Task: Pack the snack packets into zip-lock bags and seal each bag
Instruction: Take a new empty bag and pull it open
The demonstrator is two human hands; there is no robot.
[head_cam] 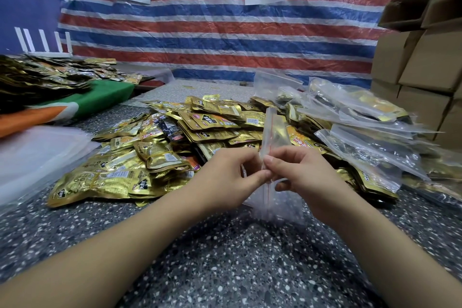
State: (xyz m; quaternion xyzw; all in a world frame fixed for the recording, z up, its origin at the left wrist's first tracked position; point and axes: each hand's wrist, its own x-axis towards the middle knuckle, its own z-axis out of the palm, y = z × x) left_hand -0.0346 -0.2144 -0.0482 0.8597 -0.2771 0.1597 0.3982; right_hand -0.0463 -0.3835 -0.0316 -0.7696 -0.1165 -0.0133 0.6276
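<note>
I hold a clear zip-lock bag with a red seal strip upright over the speckled table. My left hand and my right hand both pinch its seal edge near the middle, fingertips almost touching. The bag's lower part hangs down between my wrists and looks empty. A big heap of gold snack packets lies just beyond my hands, spreading to the left. At the right lies a pile of filled zip-lock bags.
Cardboard boxes are stacked at the right. A stack of flat clear bags lies at the left edge. More gold packets sit on a green and orange cloth at the far left. A striped tarp hangs behind.
</note>
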